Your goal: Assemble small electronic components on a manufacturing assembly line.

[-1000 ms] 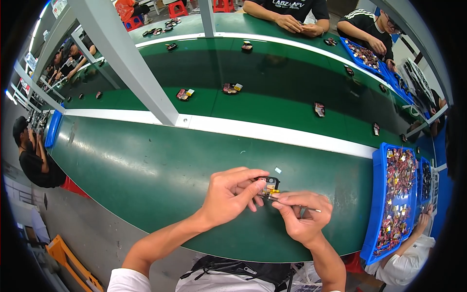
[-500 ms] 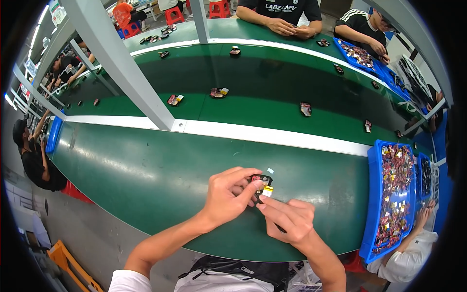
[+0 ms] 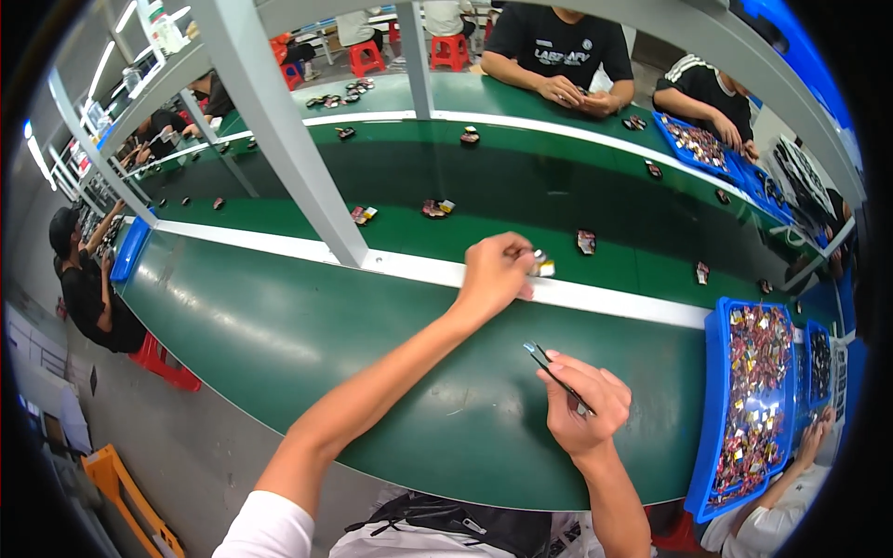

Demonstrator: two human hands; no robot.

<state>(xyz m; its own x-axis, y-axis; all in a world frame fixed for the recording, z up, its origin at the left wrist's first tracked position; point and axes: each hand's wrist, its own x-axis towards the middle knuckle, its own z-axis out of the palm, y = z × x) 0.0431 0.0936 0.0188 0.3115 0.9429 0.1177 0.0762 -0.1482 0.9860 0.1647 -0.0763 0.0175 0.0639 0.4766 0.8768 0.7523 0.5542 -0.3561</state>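
Reaching forward over the white rail (image 3: 614, 302), my left hand (image 3: 493, 277) pinches a small black electronic assembly (image 3: 543, 267) with a yellow-and-white part, at the near edge of the green conveyor belt. Motion blurs this assembly, and my hand hides some of it. My right hand (image 3: 591, 405) is closed around dark tweezers (image 3: 561, 379) above the green worktable (image 3: 409, 372). At the tweezer tips shows a tiny pale-blue piece (image 3: 529, 348); I cannot tell whether it is gripped or lies on the table.
Several similar assemblies (image 3: 585, 242) lie spaced along the belt. A blue tray (image 3: 712, 409) full of small red and yellow parts stands at the right. A grey metal post (image 3: 279, 139) rises from the rail at the left. Co-workers (image 3: 563, 56) sit opposite and at both sides.
My left hand has carried the assembly forward from the worktable to the belt edge. My right hand has come away from it, and its tweezers now point at the pale piece. The view has tilted.
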